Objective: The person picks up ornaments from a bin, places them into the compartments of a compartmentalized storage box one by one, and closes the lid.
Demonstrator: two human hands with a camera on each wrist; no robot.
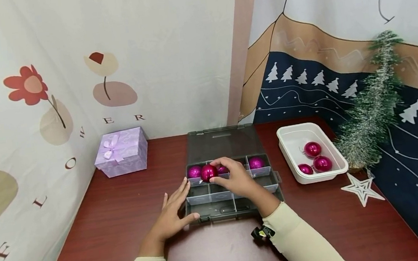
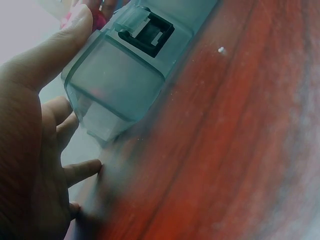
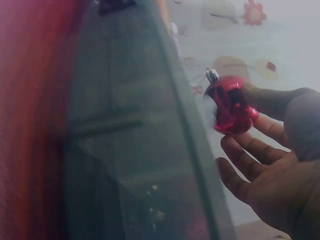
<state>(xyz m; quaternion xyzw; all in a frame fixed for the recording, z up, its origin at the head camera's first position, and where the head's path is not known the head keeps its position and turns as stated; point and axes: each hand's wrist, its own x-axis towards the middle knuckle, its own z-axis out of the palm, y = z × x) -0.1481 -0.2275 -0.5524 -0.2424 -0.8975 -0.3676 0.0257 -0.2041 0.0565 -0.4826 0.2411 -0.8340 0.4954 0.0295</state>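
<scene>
A shiny magenta Christmas bauble [image 1: 209, 173] is pinched between the thumb and fingers of my right hand [image 1: 234, 178], over the back row of a grey see-through divided box [image 1: 216, 197]. Its silver cap shows in the right wrist view, on the bauble [image 3: 231, 106]. Glittery baubles sit in the back compartments: one glittery bauble [image 1: 194, 172] at the left, another glittery bauble [image 1: 256, 163] at the right, and a third partly hidden behind my right hand. Along the box's left side lies my left hand [image 1: 173, 216], fingers extended, thumb at the front left corner by the black latch [image 2: 150, 35].
Right of the box, a white tub [image 1: 292, 151] holds three shiny magenta baubles. The box's lid [image 1: 224, 144] lies folded back. A lilac gift box [image 1: 122, 153] stands back left; a small tinsel tree [image 1: 370, 116] and a white star [image 1: 363, 189] are at the right.
</scene>
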